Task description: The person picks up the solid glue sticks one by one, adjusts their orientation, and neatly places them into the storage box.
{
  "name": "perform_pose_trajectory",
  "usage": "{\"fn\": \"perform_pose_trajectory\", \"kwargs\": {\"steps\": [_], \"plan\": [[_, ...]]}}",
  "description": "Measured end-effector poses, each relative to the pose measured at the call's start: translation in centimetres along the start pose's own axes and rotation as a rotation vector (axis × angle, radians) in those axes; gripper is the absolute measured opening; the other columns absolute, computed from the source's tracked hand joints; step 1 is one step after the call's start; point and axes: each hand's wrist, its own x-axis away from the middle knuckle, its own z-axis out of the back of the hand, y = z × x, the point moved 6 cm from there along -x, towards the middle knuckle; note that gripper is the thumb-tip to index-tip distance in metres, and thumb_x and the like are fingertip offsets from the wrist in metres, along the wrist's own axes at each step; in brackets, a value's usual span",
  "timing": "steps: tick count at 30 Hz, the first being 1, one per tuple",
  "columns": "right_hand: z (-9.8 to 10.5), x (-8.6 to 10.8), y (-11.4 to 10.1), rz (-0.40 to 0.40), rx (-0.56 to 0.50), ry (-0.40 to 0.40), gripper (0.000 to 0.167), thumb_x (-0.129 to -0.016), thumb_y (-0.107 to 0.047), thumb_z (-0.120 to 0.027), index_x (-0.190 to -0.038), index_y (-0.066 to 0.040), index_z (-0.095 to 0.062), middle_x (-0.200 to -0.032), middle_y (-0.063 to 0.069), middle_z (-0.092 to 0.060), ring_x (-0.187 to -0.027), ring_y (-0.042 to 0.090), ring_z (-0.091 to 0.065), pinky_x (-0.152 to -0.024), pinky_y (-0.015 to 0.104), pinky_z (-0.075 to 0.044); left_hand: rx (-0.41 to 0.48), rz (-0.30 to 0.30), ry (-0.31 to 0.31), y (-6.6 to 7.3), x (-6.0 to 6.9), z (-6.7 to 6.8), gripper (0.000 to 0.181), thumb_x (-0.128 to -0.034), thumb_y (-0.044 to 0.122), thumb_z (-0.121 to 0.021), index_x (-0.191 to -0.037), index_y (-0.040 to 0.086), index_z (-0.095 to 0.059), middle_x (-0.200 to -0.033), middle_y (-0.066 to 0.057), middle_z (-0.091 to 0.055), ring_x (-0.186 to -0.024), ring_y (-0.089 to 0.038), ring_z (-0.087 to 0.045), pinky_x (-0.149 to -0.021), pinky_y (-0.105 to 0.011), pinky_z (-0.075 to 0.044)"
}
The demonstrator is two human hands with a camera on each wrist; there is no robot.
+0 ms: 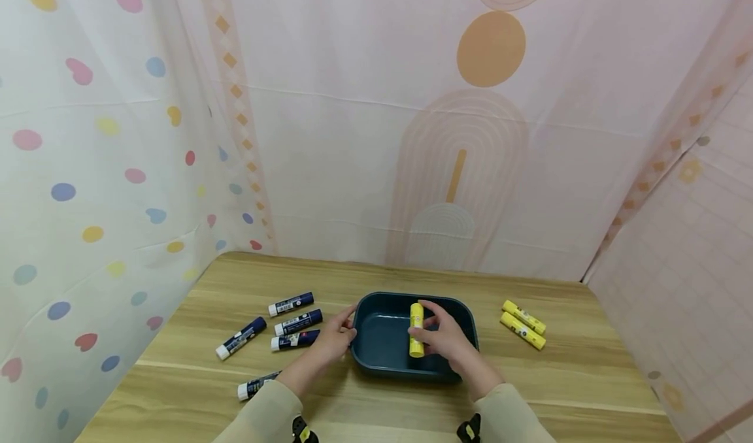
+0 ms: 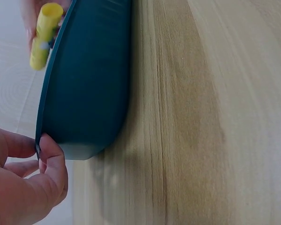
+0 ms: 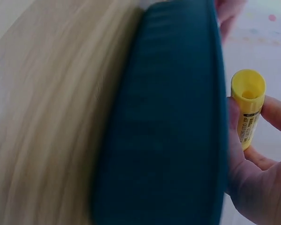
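A dark teal plastic tray stands in the middle of the wooden table. My left hand pinches its left rim between thumb and fingers, as the left wrist view shows. Over the tray, my right hand holds a yellow glue stick between thumb and fingers. In the right wrist view the end of this glue stick faces the camera, above the rim's level. The part of the tray under the right hand is hidden.
Right of the tray lie two yellow glue sticks side by side. On the left lie several dark blue glue sticks with white ends, one partly behind the left sleeve. Patterned cloth hangs behind the table.
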Motion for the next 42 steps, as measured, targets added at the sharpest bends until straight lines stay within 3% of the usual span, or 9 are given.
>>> {"fn": "perform_pose_trajectory", "kwargs": {"steps": [11, 24, 34, 38, 42], "plan": [[-3.6, -1.3, 0.2, -0.014, 0.016, -0.052, 0.068, -0.084, -0.016, -0.072, -0.142, -0.010, -0.038, -0.104, 0.016, -0.049, -0.075, 0.022, -0.058, -0.060, 0.033, -0.056, 0.001, -0.014, 0.004, 0.1, 0.2, 0.0, 0.051, -0.0934, -0.006, -0.044, -0.144, 0.002, -0.037, -0.097, -0.010, -0.041, -0.078, -0.020, -0.048, -0.060, -0.033, -0.046], [-6.2, -2.5, 0.4, -0.025, 0.073, -0.035, 0.067, -0.082, -0.012, -0.072, -0.141, -0.008, -0.040, -0.096, 0.014, -0.054, -0.072, 0.020, -0.058, -0.057, 0.034, -0.056, 0.008, -0.011, 0.009, 0.2, 0.4, 0.2, 0.051, -0.0931, -0.007, -0.044, -0.143, 0.002, -0.037, -0.097, -0.011, -0.043, -0.080, -0.023, -0.051, -0.062, -0.033, -0.048], [-8.5, -3.4, 0.0, -0.032, 0.230, -0.022, 0.063, -0.081, -0.014, -0.074, -0.137, -0.006, -0.044, -0.087, 0.011, -0.057, -0.063, 0.018, -0.056, -0.054, 0.031, -0.052, 0.012, -0.013, 0.001, 0.3, 0.2, 0.4, 0.051, -0.0935, -0.007, -0.044, -0.143, 0.000, -0.037, -0.094, -0.010, -0.042, -0.079, -0.022, -0.050, -0.062, -0.034, -0.047], [-9.0, -3.7, 0.1, -0.045, 0.257, -0.012, 0.064, -0.081, -0.013, -0.074, -0.136, -0.006, -0.044, -0.089, 0.012, -0.058, -0.063, 0.018, -0.057, -0.054, 0.031, -0.051, 0.008, -0.015, -0.004, 0.2, 0.1, 0.5, 0.051, -0.0933, -0.007, -0.045, -0.143, 0.000, -0.037, -0.094, -0.010, -0.042, -0.080, -0.023, -0.050, -0.062, -0.034, -0.048], [-9.3, -4.1, 0.4, -0.061, 0.275, 0.001, 0.065, -0.080, -0.014, -0.075, -0.137, -0.007, -0.044, -0.101, 0.016, -0.060, -0.068, 0.019, -0.058, -0.056, 0.031, -0.052, 0.004, -0.005, 0.004, 0.0, 0.1, 0.6, 0.051, -0.0932, -0.007, -0.045, -0.143, 0.000, -0.037, -0.094, -0.010, -0.043, -0.078, -0.022, -0.050, -0.061, -0.034, -0.048]]}}
